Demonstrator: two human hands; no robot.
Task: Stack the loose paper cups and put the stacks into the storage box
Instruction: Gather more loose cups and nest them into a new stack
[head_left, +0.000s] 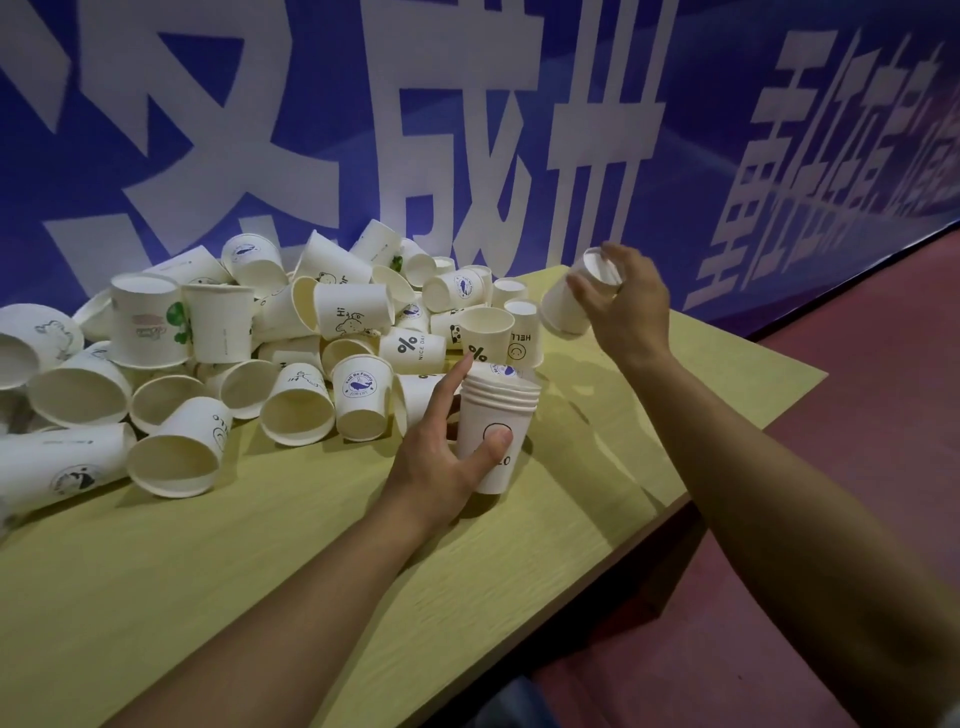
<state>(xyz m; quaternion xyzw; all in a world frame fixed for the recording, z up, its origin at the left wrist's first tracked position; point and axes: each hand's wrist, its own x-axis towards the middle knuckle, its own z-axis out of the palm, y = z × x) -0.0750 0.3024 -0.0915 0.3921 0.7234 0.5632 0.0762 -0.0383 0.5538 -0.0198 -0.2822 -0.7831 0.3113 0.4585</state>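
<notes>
Table (291, 545) bears white nested stack (493, 431).

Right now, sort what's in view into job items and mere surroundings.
Job:
- stack of cups, gripped by the left hand
- single cup, held in the right hand
- pile of loose cups

Just there:
- table
- blue banner
- red floor

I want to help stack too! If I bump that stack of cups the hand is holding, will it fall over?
Probably, if let go. The stack of cups is thin paper, so likely light, and it stands on its narrow end, so a bump may tip it. The left hand steadies it now. Once down, it would likely roll, like the round loose cups lying sideways.
</notes>
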